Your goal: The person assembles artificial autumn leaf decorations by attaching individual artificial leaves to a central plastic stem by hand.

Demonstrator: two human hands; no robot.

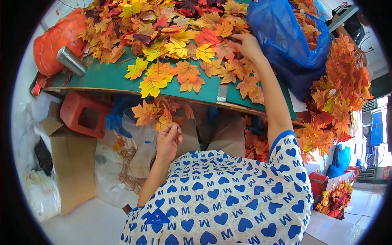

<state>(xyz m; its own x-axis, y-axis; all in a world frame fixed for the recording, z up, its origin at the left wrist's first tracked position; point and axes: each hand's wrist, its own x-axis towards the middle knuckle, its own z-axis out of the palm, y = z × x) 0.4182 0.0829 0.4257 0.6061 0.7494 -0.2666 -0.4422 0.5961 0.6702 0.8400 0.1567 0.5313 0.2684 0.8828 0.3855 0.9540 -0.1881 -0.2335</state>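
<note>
My left hand (168, 141) is pinched on the stem end of a small artificial leaf sprig (145, 113), orange and yellow, just below the table's front edge. On the right, my right hand (247, 45) reaches over the green table (110, 76) with its fingers stretched out. Its fingertips rest at the pile beside a pinkish-orange maple leaf (226, 49); the thumb is mostly hidden. Loose maple leaves (188, 72) in yellow, orange and red spread from the big heap toward the front edge.
A blue plastic bag (277, 36) of leaves stands right of my right arm. Leaf bunches (341, 94) hang at the table's right end. Back left are a red bag (61, 43) and a steel tumbler (71, 61). Below sit a red stool (75, 110) and a cardboard box (75, 167).
</note>
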